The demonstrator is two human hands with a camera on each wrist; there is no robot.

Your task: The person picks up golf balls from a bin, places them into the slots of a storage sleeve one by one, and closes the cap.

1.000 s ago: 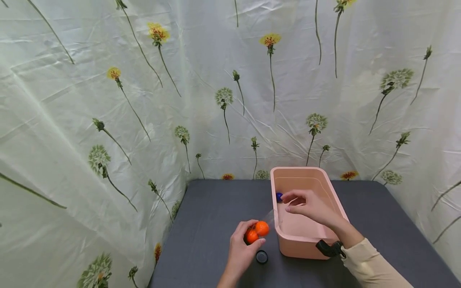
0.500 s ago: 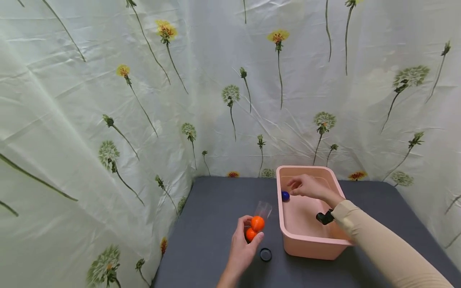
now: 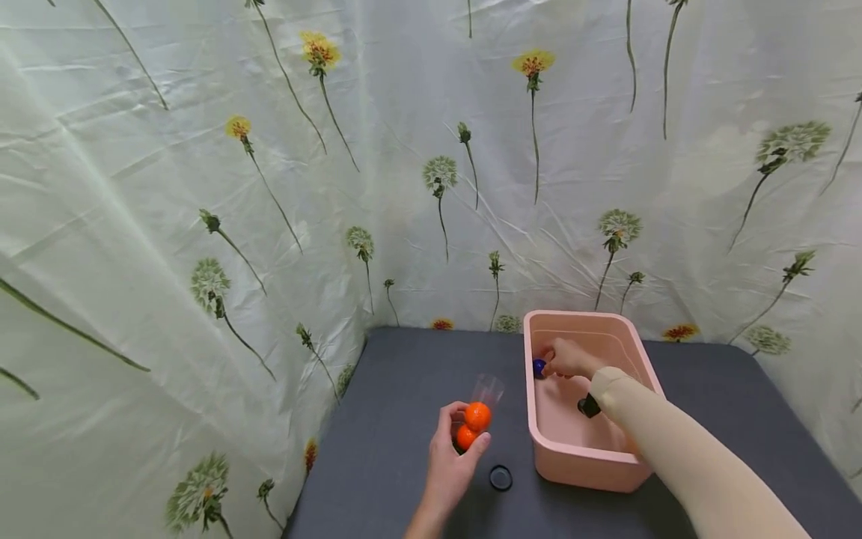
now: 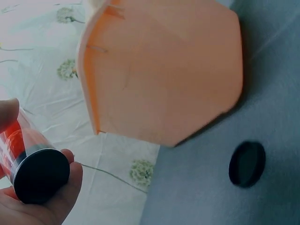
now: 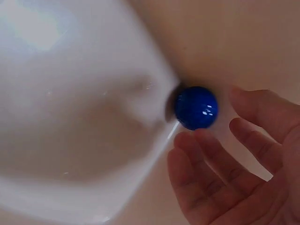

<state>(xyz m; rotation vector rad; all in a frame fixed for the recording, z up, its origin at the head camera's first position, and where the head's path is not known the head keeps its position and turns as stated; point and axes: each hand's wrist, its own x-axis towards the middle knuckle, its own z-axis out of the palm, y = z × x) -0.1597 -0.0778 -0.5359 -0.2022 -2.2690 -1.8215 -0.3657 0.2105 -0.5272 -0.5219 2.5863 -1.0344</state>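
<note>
My left hand (image 3: 450,466) grips a clear plastic tube (image 3: 488,388) holding two orange balls (image 3: 478,416). The tube tilts away, and its black base (image 4: 42,176) shows in the left wrist view. Inside the pink bin (image 3: 586,470), a blue ball (image 5: 196,108) lies against the wall at the floor's corner. My right hand (image 3: 567,359) reaches down into the bin beside that ball. In the right wrist view its fingers (image 5: 218,164) are spread and loosely bent, with the fingertips right at the ball's edge and the thumb apart from it.
A round black lid (image 3: 500,477) lies on the dark grey table (image 3: 404,397) between my left hand and the bin. Behind the table hangs a pale curtain (image 3: 390,150) with dandelion prints. The bin's raised rim (image 3: 530,389) stands between my hands.
My right hand has moved farther into the bin, down to the blue ball. My left hand still holds the tube, now turned more upright in the head view. The view has shifted slightly.
</note>
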